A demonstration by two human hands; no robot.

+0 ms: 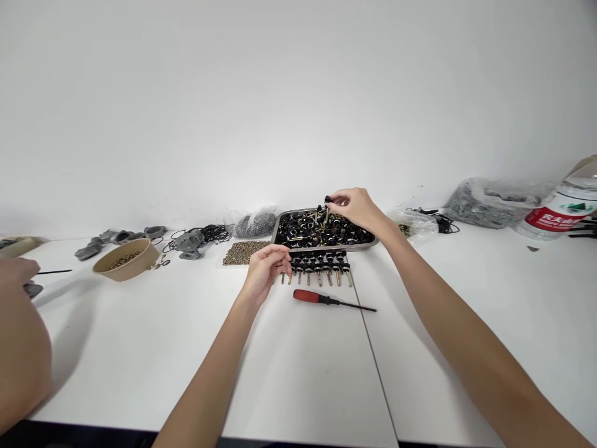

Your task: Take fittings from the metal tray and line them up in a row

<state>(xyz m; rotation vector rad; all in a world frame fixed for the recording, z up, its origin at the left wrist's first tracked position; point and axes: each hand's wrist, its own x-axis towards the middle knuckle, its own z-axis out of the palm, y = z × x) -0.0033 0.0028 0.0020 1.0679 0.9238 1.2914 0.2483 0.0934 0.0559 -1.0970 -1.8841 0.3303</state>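
Note:
My right hand [357, 206] is over the metal tray [276, 231], pinching a small black-headed brass pin [327, 208] that points downward. In the tray is a heap of black fittings, rings and brass pins [303, 229]. At the tray's near left corner is my left hand [265, 270], its fingers curled together; whatever they hold, if anything, is hidden. Beside those fingers, several black-headed brass pins [319, 267] lie in rows along the tray's near side, tips toward me. A screwdriver [310, 297] with a red and black handle lies in front of the rows.
Left of the tray are small brass pieces [242, 253], a paper bowl [135, 264] of brass parts, grey housings [190, 242] and black rings [217, 233]. A co-worker's arm [21, 336] reaches in at far left. At right stand a plastic bag [494, 202] and a large bottle [562, 208].

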